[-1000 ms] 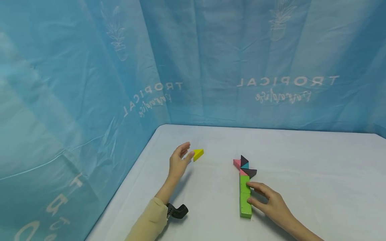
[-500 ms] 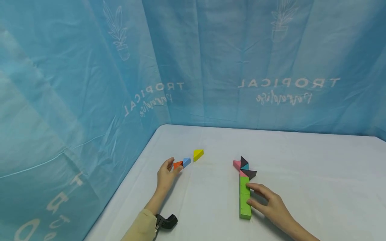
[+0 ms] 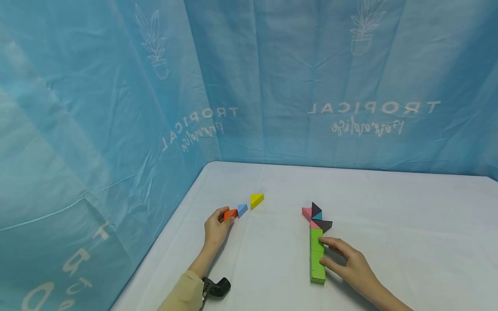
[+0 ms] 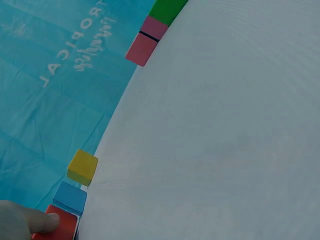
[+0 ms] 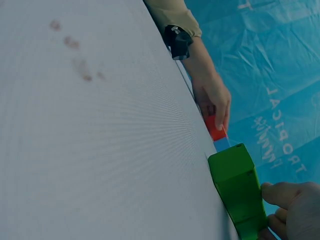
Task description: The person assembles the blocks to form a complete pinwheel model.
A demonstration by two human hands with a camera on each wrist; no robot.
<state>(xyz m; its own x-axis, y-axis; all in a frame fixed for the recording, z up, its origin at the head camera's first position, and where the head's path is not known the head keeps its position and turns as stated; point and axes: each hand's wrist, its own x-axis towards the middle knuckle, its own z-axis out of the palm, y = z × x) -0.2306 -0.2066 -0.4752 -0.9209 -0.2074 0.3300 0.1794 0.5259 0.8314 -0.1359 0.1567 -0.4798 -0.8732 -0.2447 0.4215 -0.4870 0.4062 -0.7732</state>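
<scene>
Thumb and fingers of my left hand (image 3: 216,229) pinch an orange triangular block (image 3: 231,214) at the left of the table. Right beside it is a light-blue triangular block (image 3: 242,209), and a yellow triangular block (image 3: 257,200) lies a little farther off. My right hand (image 3: 354,263) rests its fingertips along the right side of two green blocks (image 3: 317,259) laid end to end. At their far end sit pink (image 3: 306,213), black (image 3: 316,210) and teal (image 3: 317,216) triangular blocks, set together like a pinwheel. The left wrist view shows a thumb on the orange block's face (image 4: 62,227).
A white cloth (image 3: 272,255) covers the table. Blue printed curtains (image 3: 272,86) hang along the back and left edges. A black device (image 3: 217,287) is strapped to the left wrist.
My left hand has drawn back from beside the yellow block, toward the left and nearer me, and now grips the orange block. The right hand stays by the green blocks.
</scene>
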